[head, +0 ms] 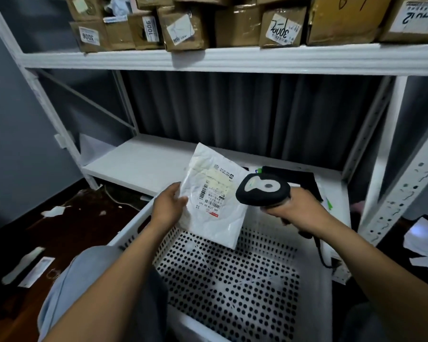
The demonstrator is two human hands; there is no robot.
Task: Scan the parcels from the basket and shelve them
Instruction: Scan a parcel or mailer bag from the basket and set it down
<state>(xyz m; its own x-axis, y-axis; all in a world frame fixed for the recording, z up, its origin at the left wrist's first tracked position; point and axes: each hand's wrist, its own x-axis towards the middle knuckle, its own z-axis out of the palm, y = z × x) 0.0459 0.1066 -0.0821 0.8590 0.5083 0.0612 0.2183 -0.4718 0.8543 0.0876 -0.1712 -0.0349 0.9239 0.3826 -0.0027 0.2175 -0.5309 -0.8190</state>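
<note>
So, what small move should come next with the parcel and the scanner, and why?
Probably tilt the scanner in the right hand toward the barcode on the white parcel. The left hand holds the parcel above the basket, label facing the camera, and the scanner sits beside the label, not clearly aimed at it.

Pale blue-grey garment (64,287) with one seam; forearms (114,280) bare

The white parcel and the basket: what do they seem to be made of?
White parcel: probably thin plastic film, slightly glossy; it wrinkles and bends in the left hand.
Basket: likely rigid white plastic, matte; regular round holes pierce its walls.
</note>
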